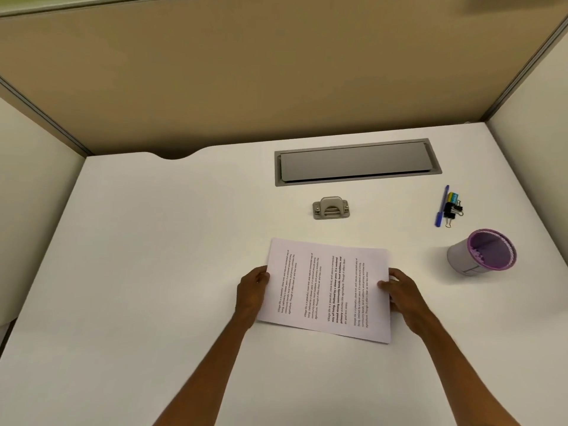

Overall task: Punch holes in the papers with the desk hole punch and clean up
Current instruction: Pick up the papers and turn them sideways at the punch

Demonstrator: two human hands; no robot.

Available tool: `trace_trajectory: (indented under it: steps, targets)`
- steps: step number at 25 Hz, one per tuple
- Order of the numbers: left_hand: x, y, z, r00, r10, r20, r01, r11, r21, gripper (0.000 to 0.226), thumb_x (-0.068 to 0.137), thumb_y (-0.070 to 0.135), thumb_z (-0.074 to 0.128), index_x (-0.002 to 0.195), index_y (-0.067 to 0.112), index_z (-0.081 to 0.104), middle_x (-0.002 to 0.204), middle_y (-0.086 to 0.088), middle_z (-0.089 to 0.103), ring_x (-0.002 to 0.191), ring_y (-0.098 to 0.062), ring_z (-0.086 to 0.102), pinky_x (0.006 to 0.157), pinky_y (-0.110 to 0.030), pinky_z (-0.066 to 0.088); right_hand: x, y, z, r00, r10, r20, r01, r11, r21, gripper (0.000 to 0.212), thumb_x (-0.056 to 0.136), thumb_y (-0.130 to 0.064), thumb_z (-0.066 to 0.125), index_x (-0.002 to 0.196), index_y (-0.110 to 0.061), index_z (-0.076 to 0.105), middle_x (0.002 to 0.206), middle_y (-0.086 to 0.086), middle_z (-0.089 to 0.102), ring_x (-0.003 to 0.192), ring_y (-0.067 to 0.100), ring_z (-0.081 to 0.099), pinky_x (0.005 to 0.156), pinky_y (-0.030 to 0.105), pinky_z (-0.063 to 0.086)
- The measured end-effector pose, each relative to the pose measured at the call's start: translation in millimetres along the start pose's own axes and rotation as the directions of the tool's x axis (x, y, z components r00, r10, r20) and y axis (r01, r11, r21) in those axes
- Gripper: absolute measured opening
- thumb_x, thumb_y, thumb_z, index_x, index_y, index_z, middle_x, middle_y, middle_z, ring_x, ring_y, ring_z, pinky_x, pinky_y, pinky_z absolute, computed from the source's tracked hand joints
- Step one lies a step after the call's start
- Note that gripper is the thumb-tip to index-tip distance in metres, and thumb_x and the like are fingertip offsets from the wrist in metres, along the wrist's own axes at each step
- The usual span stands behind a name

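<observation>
A stack of printed white papers lies sideways on the white desk, its lines of text running toward the far side. My left hand grips the stack's left edge and my right hand grips its right edge, thumb on top of the sheet. A small metal desk hole punch stands a short way beyond the papers, apart from them and from both hands.
A grey cable-tray lid is set into the desk behind the punch. At the right lie a blue pen and several binder clips; nearer stands a purple pen cup. Partition walls enclose the desk.
</observation>
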State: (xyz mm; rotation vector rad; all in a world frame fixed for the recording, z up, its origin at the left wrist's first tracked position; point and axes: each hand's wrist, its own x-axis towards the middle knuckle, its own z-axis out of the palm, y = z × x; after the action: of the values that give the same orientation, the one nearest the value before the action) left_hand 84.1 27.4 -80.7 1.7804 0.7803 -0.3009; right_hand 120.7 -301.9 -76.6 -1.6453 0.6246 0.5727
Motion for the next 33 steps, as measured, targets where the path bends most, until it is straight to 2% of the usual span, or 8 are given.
trace_trajectory:
  steps: [3, 6, 10, 13, 16, 20, 26, 33]
  targets:
    - [-2.1, 10.2, 16.9, 0.983, 0.098, -0.157, -0.078, 0.989, 0.129, 0.034, 0.097, 0.01, 0.054, 0.129, 0.013, 0.064, 0.123, -0.008, 0.069, 0.11, -0.022, 0.064, 0.098, -0.032, 0.049, -0.1, 2.6, 14.3, 0.964, -0.128, -0.235, 0.094, 0.984, -0.151, 0.034, 0.099, -0.016, 0.048, 0.133, -0.017, 0.055, 0.132, 0.01, 0.062, 0.115, 0.03, 0.06, 0.1, 0.046, 0.049]
    - [-3.1, 9.3, 28.6, 0.968, 0.114, -0.224, -0.065, 0.974, 0.215, 0.034, 0.1, 0.019, 0.053, 0.132, 0.014, 0.062, 0.123, -0.009, 0.069, 0.113, -0.025, 0.064, 0.099, -0.036, 0.049, 2.2, 7.9, 27.6, 0.922, -0.183, -0.34, 0.104, 0.966, -0.238, 0.044, 0.101, -0.011, 0.042, 0.145, -0.011, 0.047, 0.145, 0.014, 0.052, 0.132, 0.032, 0.049, 0.115, 0.044, 0.037]
    - [-1.1, 4.0, 31.2, 0.959, 0.059, -0.279, -0.032, 0.995, 0.098, 0.032, 0.098, 0.018, 0.056, 0.128, 0.013, 0.065, 0.122, -0.009, 0.07, 0.114, -0.025, 0.064, 0.101, -0.037, 0.049, 4.2, 4.3, 27.2, 0.918, -0.08, -0.388, 0.071, 0.997, -0.036, 0.042, 0.099, -0.009, 0.05, 0.14, -0.015, 0.054, 0.139, 0.01, 0.059, 0.123, 0.026, 0.057, 0.111, 0.04, 0.042]
    - [-0.8, 6.0, 35.7, 0.948, -0.026, -0.317, 0.013, 0.999, -0.042, 0.028, 0.095, 0.02, 0.062, 0.12, 0.013, 0.07, 0.118, -0.006, 0.072, 0.112, -0.023, 0.065, 0.098, -0.033, 0.05, 5.0, 1.3, 23.6, 0.911, -0.071, -0.407, 0.106, 0.992, 0.065, 0.038, 0.096, -0.012, 0.054, 0.133, -0.017, 0.062, 0.135, 0.004, 0.063, 0.111, 0.015, 0.057, 0.099, 0.028, 0.042]
    - [1.2, 13.0, 42.7, 0.93, -0.097, -0.356, 0.052, 0.99, -0.132, 0.025, 0.091, 0.019, 0.066, 0.114, 0.012, 0.074, 0.113, -0.004, 0.074, 0.101, -0.017, 0.066, 0.089, -0.025, 0.047, 8.6, -2.7, 22.2, 0.898, -0.06, -0.436, 0.123, 0.985, 0.118, 0.036, 0.095, -0.009, 0.057, 0.129, -0.017, 0.066, 0.131, 0.004, 0.065, 0.103, 0.015, 0.058, 0.093, 0.026, 0.044]
    - [8.6, 22.6, 46.6, 0.926, -0.135, -0.354, 0.051, 0.97, -0.239, 0.027, 0.09, 0.017, 0.068, 0.115, 0.011, 0.073, 0.115, -0.005, 0.073, 0.096, -0.012, 0.061, 0.087, -0.022, 0.044, 21.8, -13.4, 8.7, 0.928, -0.021, -0.371, 0.133, 0.952, 0.277, 0.037, 0.09, -0.005, 0.064, 0.125, -0.016, 0.068, 0.129, 0.003, 0.066, 0.114, 0.019, 0.061, 0.107, 0.034, 0.045]
    - [25.2, 37.5, 56.5, 0.937, -0.147, -0.316, 0.032, 0.939, -0.343, 0.028, 0.09, 0.014, 0.068, 0.118, 0.01, 0.071, 0.117, -0.006, 0.071, 0.099, -0.012, 0.061, 0.088, -0.021, 0.043, 49.6, -34.1, -3.8, 0.948, -0.033, -0.318, 0.119, 0.959, 0.256, 0.038, 0.09, -0.004, 0.065, 0.127, -0.013, 0.066, 0.131, 0.003, 0.065, 0.113, 0.019, 0.059, 0.107, 0.032, 0.043]
    - [40.4, 39.6, 61.5, 0.934, -0.143, -0.328, 0.034, 0.948, -0.318, 0.027, 0.09, 0.013, 0.068, 0.116, 0.01, 0.071, 0.117, -0.007, 0.071, 0.1, -0.015, 0.062, 0.093, -0.024, 0.045, 66.4, -35.4, -5.9, 0.949, -0.046, -0.312, 0.117, 0.97, 0.212, 0.037, 0.09, -0.005, 0.064, 0.126, -0.014, 0.068, 0.127, 0.004, 0.068, 0.114, 0.024, 0.063, 0.108, 0.04, 0.047]
